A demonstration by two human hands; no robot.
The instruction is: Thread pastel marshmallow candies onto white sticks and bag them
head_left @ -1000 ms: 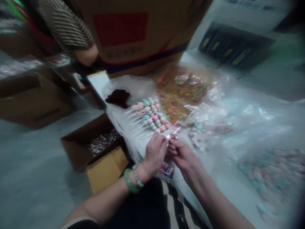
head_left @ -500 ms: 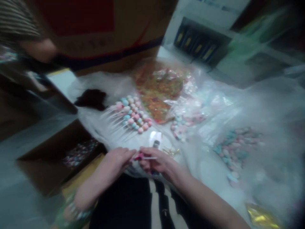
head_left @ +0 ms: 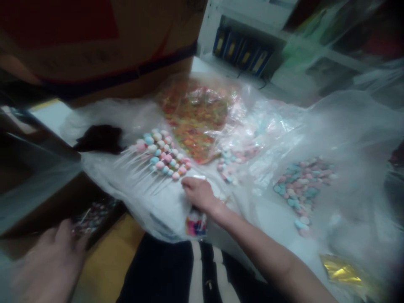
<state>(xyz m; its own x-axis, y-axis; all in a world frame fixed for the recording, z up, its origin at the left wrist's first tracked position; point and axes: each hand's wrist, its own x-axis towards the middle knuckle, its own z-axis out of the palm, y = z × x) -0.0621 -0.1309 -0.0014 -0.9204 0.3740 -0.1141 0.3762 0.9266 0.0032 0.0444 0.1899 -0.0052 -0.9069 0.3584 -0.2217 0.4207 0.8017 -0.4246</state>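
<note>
My left hand (head_left: 58,256) is over the near rim of a brown cardboard box (head_left: 34,214) at lower left, fingers spread and blurred. A thin white stick lies just past its fingertips, among many small wrapped pieces (head_left: 94,216) inside. My right hand (head_left: 199,193) is closed, knuckles up, over a packet with a colourful printed end (head_left: 196,226); what its fingers pinch, if anything, is hidden. Just left of it lie skewers of pink, white and blue balls (head_left: 166,158) in rows, white sticks toward me.
Behind are a clear bag of orange-green pieces (head_left: 195,113) and a large carton (head_left: 126,50). Pastel sweets (head_left: 303,185) lie in clear plastic at right. A gold foil packet (head_left: 342,271) sits at lower right, a dark bundle (head_left: 99,139) at left. Blue binders (head_left: 241,50) stand on a shelf.
My hands have parted. The small pink piece on a white stick is no longer between them. My left hand moved left to the box; my right moved slightly up over the packet. The view shifted.
</note>
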